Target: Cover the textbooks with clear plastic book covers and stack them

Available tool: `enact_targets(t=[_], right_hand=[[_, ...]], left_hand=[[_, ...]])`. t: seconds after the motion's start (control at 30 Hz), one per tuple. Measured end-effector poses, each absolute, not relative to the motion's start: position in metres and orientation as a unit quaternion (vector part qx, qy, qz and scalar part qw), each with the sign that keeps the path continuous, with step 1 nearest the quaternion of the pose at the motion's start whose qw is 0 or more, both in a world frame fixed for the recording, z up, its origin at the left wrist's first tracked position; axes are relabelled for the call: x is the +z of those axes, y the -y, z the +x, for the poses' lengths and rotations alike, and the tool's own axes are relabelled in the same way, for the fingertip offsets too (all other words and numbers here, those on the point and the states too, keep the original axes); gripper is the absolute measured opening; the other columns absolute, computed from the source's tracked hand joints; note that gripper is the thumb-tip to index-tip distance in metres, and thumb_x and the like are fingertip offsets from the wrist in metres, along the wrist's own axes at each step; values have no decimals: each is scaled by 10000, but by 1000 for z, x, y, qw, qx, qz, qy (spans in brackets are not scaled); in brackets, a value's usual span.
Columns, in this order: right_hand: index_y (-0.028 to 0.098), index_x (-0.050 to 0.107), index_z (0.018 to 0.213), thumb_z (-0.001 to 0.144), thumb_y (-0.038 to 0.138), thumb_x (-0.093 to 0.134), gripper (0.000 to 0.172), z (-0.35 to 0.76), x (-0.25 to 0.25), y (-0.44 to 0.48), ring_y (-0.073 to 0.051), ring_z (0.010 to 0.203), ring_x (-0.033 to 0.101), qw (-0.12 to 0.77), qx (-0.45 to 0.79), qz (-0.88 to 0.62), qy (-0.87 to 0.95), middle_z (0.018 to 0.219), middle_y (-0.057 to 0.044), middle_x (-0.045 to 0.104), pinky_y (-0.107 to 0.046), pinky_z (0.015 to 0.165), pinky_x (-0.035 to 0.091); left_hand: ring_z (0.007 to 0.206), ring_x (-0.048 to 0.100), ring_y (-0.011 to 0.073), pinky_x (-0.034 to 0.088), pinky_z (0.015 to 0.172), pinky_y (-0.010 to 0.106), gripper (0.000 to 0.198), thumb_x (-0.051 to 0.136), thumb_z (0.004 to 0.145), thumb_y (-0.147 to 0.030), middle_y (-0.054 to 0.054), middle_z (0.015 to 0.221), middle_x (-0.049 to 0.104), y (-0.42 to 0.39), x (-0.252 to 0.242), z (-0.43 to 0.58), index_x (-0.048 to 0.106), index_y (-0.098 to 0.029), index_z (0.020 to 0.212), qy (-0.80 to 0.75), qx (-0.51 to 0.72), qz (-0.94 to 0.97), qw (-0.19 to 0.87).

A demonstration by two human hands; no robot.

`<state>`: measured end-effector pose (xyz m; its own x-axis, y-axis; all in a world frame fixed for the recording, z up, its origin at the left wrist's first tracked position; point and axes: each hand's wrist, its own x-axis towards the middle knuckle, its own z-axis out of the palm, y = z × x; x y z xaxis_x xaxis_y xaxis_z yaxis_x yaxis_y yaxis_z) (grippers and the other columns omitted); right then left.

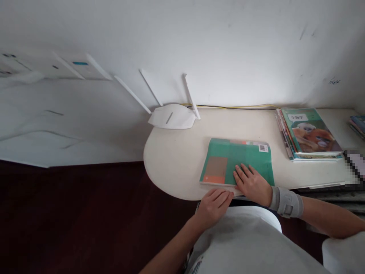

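A green book [245,152] with a brown and orange block and a barcode label lies on the white table [176,163], near its front edge. My right hand [253,185] rests flat on the lower right part of the cover, fingers stretched and slightly apart. A grey wristband [286,203] circles that wrist. Just below the book's lower edge, at the table's front, is my left hand [215,207]. Its fingers are bent and pressed together; what lies under their tips is hidden.
A white router [172,116] with raised antennas stands at the back left, by the wall. Yellow and black cables [236,107] run along the table's back. To the right is a stack of books [310,133], with more books [358,125] at the far right edge.
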<state>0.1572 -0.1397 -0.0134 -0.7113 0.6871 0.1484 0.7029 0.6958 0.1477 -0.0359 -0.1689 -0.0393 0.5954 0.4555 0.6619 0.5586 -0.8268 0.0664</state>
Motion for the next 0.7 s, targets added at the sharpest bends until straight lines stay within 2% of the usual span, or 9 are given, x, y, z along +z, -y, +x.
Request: enact_targets(t=[0.1,0.2,0.3,0.4,0.47,0.57,0.63,0.7], right_hand=[[-1,549,1195,879,202,437,392,145,-15,146,-347,1085,563,9,-115,-376,919,1206,-287,547,-457,786,502],[-6,544,1195,865,171,411,398,131,-8,151,-342,962,625,-19,-105,-371,922,1102,-318,592,-403,620,518],[20,544,1202,875,149,354,399,123,18,141,-275,730,663,-16,-64,-376,924,915,-263,666,-332,486,476],[59,552,1198,855,102,354,399,130,58,111,-212,572,620,-2,-33,-383,923,731,-150,678,-279,430,411],[104,606,1110,819,103,422,345,144,86,82,-165,541,589,34,-4,-394,919,682,-85,671,-239,450,386],[114,658,947,761,153,519,236,174,117,36,-102,482,518,150,84,-464,869,573,-8,614,-201,475,363],[91,666,912,754,193,542,225,196,125,10,-83,486,505,226,199,-506,808,576,3,604,-195,492,376],[84,666,880,756,230,543,227,216,120,-8,-97,521,533,290,327,-531,726,618,-11,627,-217,521,420]], left_hand=[[746,615,139,499,706,290,117,547,819,-74,39,756,658,165,-31,-37,628,-127,885,255,-330,-905,84],[759,617,142,509,707,290,131,520,824,-58,46,757,664,161,-22,-39,631,-124,851,233,-325,-912,89],[767,622,142,519,716,293,180,486,849,-78,43,792,683,156,-4,-52,640,-148,911,230,-323,-911,110],[822,630,148,518,777,309,222,529,836,-101,26,869,703,146,22,-81,642,-210,993,258,-331,-896,142],[818,634,155,516,786,314,256,556,810,-86,2,864,705,137,40,-106,652,-259,974,308,-362,-865,163],[761,632,158,515,746,315,236,551,809,-101,-11,812,687,126,56,-132,661,-284,910,441,-425,-769,184],[766,633,156,511,738,304,195,530,835,-152,-3,825,679,123,55,-133,652,-266,936,507,-439,-726,151],[849,634,169,504,784,311,210,501,864,-226,22,924,682,125,45,-121,621,-242,1035,523,-405,-744,95]])
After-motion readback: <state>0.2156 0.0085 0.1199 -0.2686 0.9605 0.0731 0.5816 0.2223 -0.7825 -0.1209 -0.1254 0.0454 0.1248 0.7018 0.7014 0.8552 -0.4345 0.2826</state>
